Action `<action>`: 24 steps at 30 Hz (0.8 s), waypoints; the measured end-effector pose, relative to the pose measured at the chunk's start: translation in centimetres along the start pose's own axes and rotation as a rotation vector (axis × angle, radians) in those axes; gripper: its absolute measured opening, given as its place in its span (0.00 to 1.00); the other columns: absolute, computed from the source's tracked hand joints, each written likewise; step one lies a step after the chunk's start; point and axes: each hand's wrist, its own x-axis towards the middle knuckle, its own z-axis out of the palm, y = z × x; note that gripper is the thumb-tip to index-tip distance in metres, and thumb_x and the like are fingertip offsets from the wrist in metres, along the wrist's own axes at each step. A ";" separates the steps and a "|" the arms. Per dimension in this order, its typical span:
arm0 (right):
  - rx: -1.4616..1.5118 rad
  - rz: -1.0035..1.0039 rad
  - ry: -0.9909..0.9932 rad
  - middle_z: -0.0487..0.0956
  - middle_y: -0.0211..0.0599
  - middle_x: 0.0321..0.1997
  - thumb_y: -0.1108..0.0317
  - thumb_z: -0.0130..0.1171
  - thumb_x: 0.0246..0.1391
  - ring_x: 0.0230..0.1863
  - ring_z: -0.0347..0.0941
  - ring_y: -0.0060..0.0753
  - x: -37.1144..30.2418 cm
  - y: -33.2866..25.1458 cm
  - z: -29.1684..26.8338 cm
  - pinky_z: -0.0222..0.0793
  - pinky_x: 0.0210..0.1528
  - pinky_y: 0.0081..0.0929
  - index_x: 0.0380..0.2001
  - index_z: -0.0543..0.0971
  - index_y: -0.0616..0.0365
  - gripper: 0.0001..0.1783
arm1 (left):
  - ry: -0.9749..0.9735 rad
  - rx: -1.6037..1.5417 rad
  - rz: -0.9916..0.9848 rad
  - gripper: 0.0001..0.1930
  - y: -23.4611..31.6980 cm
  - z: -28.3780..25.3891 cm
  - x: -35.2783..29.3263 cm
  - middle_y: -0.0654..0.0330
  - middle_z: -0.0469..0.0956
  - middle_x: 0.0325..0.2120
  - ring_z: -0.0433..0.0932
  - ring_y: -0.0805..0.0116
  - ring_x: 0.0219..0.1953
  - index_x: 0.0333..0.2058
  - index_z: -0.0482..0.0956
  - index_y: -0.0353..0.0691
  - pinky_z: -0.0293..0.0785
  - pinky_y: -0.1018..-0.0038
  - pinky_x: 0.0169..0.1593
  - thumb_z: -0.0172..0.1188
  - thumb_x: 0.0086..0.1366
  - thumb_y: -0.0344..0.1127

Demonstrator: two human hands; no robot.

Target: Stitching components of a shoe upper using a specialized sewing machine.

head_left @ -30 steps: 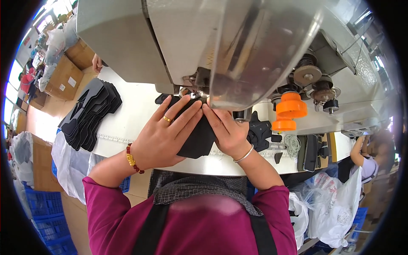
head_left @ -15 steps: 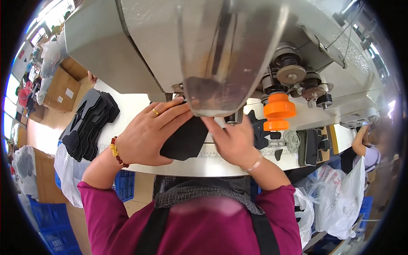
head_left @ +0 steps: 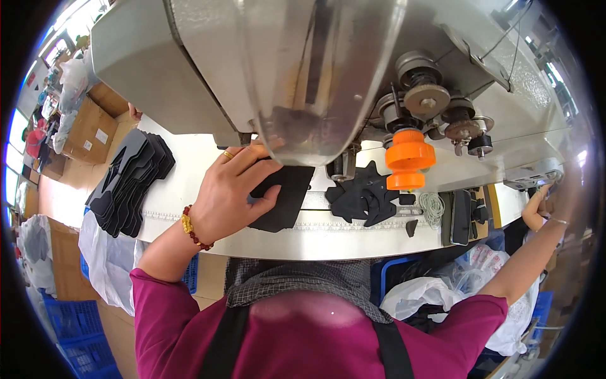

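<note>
We see the left hand (head_left: 230, 189) lying flat on a black cut fabric piece (head_left: 281, 199), fingers spread and pressing it onto the white sewing table (head_left: 189, 183); thumb sits on the piece's near-left edge, so it's a flat press, not a pinch. A gold ring shows on one finger, a red-and-gold bead bracelet (head_left: 190, 228) on the wrist. The piece lies on the table just under the grey sewing machine head (head_left: 303, 69), its far edge tucked below the machine where we can't see the needle. The right hand (head_left: 543, 192) is stretched out well to the right, w/ a thin bangle on the wrist, up by the machine's far end; it's small and warped at the rim, so we can't tell if it's open or grasping anything. Left of the left hand sits a stack of black cut pieces (head_left: 129, 183). Right of the pressed piece lies another small heap of black pieces (head_left: 363, 199), just below an orange thread spool (head_left: 409, 158). A coil of pale cord (head_left: 432, 207) rests near that heap. Cardboard boxes (head_left: 88, 129) stand far left
</note>
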 end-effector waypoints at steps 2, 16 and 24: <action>0.069 -0.060 -0.082 0.76 0.39 0.55 0.63 0.46 0.70 0.51 0.75 0.28 -2.8 -0.5 8.7 0.73 0.51 0.26 0.59 0.72 0.65 0.21 | -0.011 0.065 -0.053 0.16 0.3 -0.4 -0.3 0.58 0.78 0.43 0.77 0.57 0.41 0.40 0.79 0.40 0.74 0.66 0.45 0.68 0.52 0.30; -0.495 -0.732 -0.004 0.81 0.40 0.51 0.69 0.48 0.67 0.49 0.78 0.29 -5.6 0.1 8.9 0.73 0.49 0.23 0.61 0.71 0.61 0.21 | -0.034 0.043 -0.025 0.17 0.1 -0.7 0.0 0.58 0.79 0.47 0.80 0.59 0.43 0.44 0.80 0.41 0.75 0.65 0.50 0.67 0.53 0.29; 0.309 -0.150 0.081 0.82 0.41 0.50 0.59 0.48 0.71 0.45 0.80 0.32 -4.5 1.1 9.8 0.74 0.46 0.24 0.53 0.79 0.65 0.21 | -0.051 0.007 -0.033 0.17 -0.2 -0.6 -0.1 0.58 0.79 0.49 0.80 0.59 0.44 0.44 0.80 0.41 0.75 0.64 0.50 0.66 0.53 0.28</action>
